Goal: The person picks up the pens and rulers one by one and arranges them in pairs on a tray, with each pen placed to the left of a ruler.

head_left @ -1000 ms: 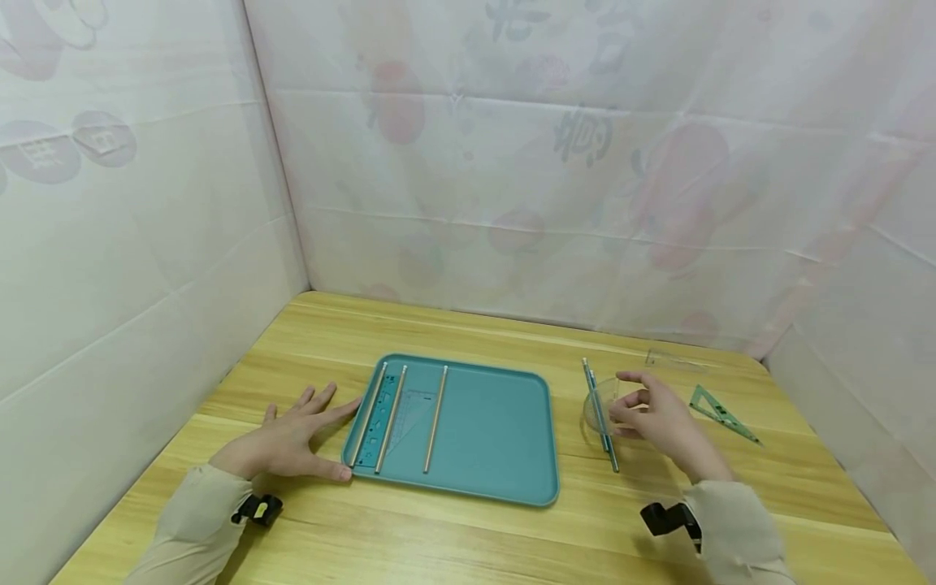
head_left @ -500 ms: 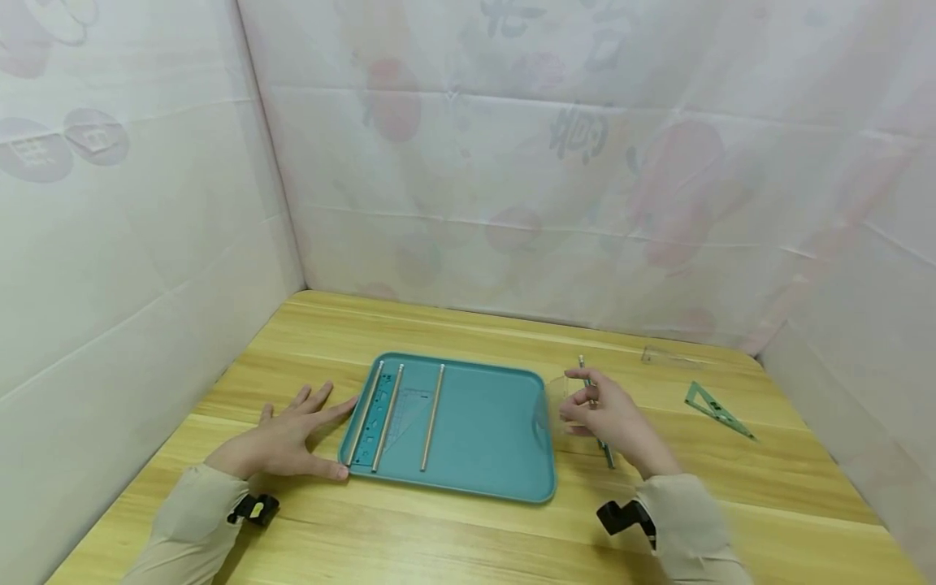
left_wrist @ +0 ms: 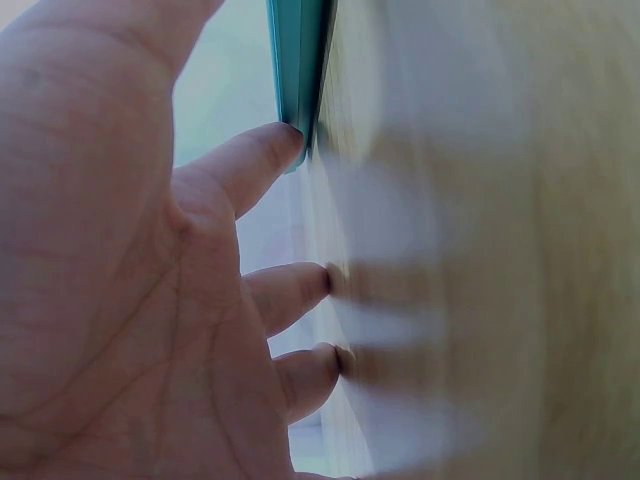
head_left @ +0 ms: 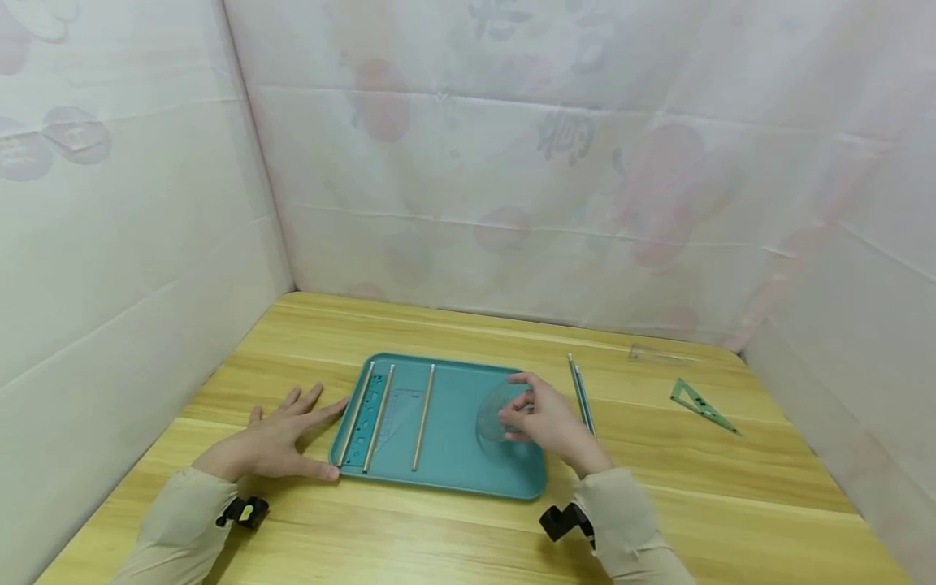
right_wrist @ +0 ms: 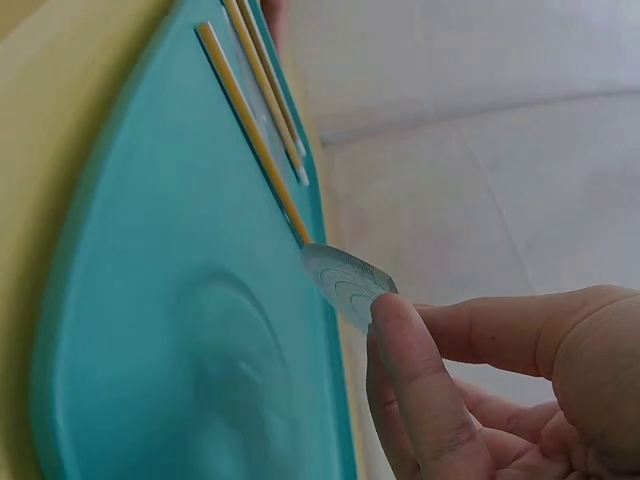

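Observation:
My right hand point(head_left: 537, 418) pinches a clear protractor point(head_left: 488, 416) between thumb and fingers, over the right part of the teal tray point(head_left: 461, 439). In the right wrist view the protractor point(right_wrist: 345, 282) is tilted, its curved lines showing, above the tray floor. My left hand point(head_left: 274, 443) is spread on the table, thumb and index finger at the tray's left rim. Its fingertips point(left_wrist: 290, 140) touch the rim and tabletop in the left wrist view. Inside the tray lie three gold pencils point(head_left: 424, 418), a teal stencil ruler point(head_left: 363, 431) and a clear set square point(head_left: 398, 414).
Two dark teal pencils point(head_left: 580, 390) lie on the table right of the tray, partly behind the right forearm. Farther right is a green set square point(head_left: 702, 409). A clear flat piece, likely a ruler point(head_left: 654, 356), lies near the back edge. Cloth walls enclose the table's back and sides.
My right hand has carried the protractor left, from beside the teal pencils to over the tray. The left hand stays at the rim; the head view has shifted slightly.

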The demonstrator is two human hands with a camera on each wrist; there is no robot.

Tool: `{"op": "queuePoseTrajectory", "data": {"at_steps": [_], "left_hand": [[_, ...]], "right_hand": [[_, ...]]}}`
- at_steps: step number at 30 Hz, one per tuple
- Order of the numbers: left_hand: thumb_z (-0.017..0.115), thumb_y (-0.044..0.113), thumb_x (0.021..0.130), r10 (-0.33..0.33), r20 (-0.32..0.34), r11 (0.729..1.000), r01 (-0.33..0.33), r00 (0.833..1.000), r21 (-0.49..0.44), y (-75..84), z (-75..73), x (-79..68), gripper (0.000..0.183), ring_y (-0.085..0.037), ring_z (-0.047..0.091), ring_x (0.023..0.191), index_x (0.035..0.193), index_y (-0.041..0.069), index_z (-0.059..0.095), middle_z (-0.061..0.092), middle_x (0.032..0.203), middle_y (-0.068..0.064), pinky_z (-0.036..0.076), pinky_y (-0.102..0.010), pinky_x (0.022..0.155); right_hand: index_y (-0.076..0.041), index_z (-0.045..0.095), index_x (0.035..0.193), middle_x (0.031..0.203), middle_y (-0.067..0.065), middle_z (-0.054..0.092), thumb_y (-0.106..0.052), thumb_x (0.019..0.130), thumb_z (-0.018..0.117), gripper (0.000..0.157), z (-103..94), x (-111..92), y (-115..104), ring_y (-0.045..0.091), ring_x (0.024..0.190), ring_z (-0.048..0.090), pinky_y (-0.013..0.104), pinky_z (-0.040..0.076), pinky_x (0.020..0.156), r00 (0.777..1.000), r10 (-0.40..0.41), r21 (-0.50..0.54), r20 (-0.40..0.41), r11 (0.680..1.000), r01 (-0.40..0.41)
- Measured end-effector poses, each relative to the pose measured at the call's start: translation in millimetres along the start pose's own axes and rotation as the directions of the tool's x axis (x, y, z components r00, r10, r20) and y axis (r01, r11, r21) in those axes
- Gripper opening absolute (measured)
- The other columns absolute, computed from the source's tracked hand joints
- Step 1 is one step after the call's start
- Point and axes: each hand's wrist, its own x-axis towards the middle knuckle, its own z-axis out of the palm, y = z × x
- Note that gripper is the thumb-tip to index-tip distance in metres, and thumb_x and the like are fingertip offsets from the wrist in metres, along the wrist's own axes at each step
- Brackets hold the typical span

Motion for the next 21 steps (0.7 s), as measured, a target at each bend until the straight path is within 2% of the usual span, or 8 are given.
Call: {"op": "queuePoseTrajectory", "data": {"at_steps": [7, 14, 21], "left_hand": [[0.082, 0.071, 0.083, -0.004, -0.017, 1.0, 0.004, 1.0, 0.016, -4.8, -1.4, -8.1, 0.109, -0.069, 0.012, 0.156, 0.17, 0.028, 0.034, 0.016, 0.175, -0.034, 0.008, -0.101, 0.1], [0.082, 0.07, 0.083, -0.005, -0.02, 1.0, 0.005, 1.0, 0.021, -6.2, -2.1, -11.2, 0.108, -0.069, 0.013, 0.156, 0.17, 0.028, 0.033, 0.016, 0.175, -0.034, 0.008, -0.101, 0.1], [0.082, 0.07, 0.083, -0.007, -0.015, 1.0, 0.007, 1.0, 0.017, -5.1, -2.1, -12.0, 0.108, -0.069, 0.013, 0.156, 0.17, 0.029, 0.033, 0.016, 0.175, -0.034, 0.008, -0.101, 0.1]], "right_hand": [[-0.001, 0.041, 0.159, 0.109, 0.016, 0.068, -0.003, 0.104, 0.068, 0.062, 27.8, 9.6, -6.6, 0.019, 0.082, 0.074, 0.037, 0.067, 0.079, 0.999, -0.019, 0.003, 0.026, 1.0, 0.019], [0.001, 0.042, 0.158, 0.107, 0.016, 0.071, -0.002, 0.103, 0.069, 0.061, 44.9, 21.3, -9.7, 0.019, 0.08, 0.075, 0.034, 0.067, 0.076, 0.998, -0.038, -0.009, 0.056, 0.999, 0.038], [0.0, 0.043, 0.158, 0.106, 0.015, 0.072, -0.003, 0.103, 0.07, 0.061, 58.1, 29.7, -10.8, 0.018, 0.079, 0.075, 0.032, 0.067, 0.075, 0.998, -0.036, -0.018, 0.051, 0.999, 0.037]]}}
